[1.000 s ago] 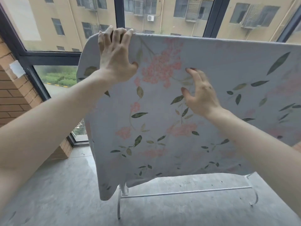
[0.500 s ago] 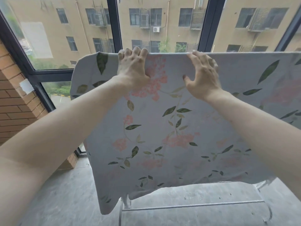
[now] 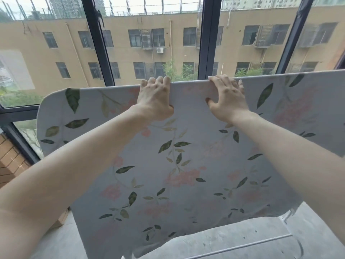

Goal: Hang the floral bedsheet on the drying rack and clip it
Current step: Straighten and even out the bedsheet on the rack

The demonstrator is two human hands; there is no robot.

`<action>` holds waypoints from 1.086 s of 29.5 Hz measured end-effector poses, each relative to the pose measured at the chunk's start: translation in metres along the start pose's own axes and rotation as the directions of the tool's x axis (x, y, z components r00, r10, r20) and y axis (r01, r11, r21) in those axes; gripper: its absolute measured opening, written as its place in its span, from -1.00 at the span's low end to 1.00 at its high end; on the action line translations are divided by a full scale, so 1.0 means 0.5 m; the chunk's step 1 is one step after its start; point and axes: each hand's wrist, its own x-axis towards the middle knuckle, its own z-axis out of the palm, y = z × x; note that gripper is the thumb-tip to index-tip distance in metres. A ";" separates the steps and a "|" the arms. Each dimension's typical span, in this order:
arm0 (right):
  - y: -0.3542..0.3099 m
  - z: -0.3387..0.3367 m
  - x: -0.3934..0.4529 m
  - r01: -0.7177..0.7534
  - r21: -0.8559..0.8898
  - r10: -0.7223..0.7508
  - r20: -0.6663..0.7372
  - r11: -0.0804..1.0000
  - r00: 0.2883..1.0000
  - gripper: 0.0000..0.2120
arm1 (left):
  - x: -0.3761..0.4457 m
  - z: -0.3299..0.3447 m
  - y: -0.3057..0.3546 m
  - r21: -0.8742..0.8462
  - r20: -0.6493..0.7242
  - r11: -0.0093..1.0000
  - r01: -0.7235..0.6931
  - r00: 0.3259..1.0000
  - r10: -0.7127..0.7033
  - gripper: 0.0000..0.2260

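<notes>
The floral bedsheet [image 3: 183, 161], pale grey with pink flowers and green leaves, hangs draped over the top bar of the drying rack, which it hides. My left hand [image 3: 155, 99] grips the sheet's top fold with fingers curled over the far side and thumb on the near side. A little to the right, my right hand [image 3: 227, 99] holds the same fold in the same way. Only the rack's white lower bar [image 3: 248, 244] and a leg show below the sheet at the bottom right. No clip is in view.
Dark-framed windows [image 3: 207, 40] stand right behind the rack, with a tan building outside. A brick wall [image 3: 9, 161] is at the left. The grey concrete floor [image 3: 233, 238] lies below the sheet.
My right hand rose from the sheet's face to its top fold and now grips it. My left hand slid right along the fold. The view tilted up.
</notes>
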 end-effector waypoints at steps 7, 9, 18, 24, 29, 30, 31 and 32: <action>0.183 -0.062 -0.013 -0.025 -0.027 0.027 0.054 0.999 0.998 -0.31 | 0.062 0.021 0.141 0.033 0.002 0.999 0.011 1.000 -0.011 -0.51; 0.250 -0.091 -0.014 -0.033 -0.056 0.037 0.083 0.998 0.996 -0.29 | 0.083 0.030 0.209 0.035 0.014 0.999 0.026 1.000 -0.026 -0.51; 0.503 -0.195 -0.030 -0.056 -0.085 0.071 0.179 0.995 0.981 -0.24 | 0.167 0.057 0.480 0.028 0.035 0.995 0.095 0.995 -0.096 -0.43; 0.677 -0.263 -0.060 -0.138 -0.027 0.141 0.189 0.990 0.972 -0.23 | 0.235 0.070 0.662 0.012 0.070 0.999 0.042 0.997 -0.043 -0.42; 0.823 -0.304 -0.080 -0.198 0.032 0.194 0.108 0.980 0.975 -0.27 | 0.298 0.092 0.802 0.010 0.060 1.000 -0.026 0.998 0.025 -0.39; 0.856 -0.312 -0.086 -0.206 0.034 0.202 0.085 0.978 0.976 -0.28 | 0.314 0.098 0.834 0.000 0.048 0.999 -0.049 0.998 0.048 -0.38; 0.889 -0.320 -0.091 -0.215 0.034 0.212 0.062 0.976 0.975 -0.30 | 0.333 0.105 0.867 -0.007 0.035 0.997 -0.071 0.997 0.071 -0.38; 0.916 -0.328 -0.095 -0.222 0.039 0.220 0.039 0.974 0.975 -0.31 | 0.347 0.112 0.895 -0.011 0.026 0.996 -0.093 0.995 0.093 -0.39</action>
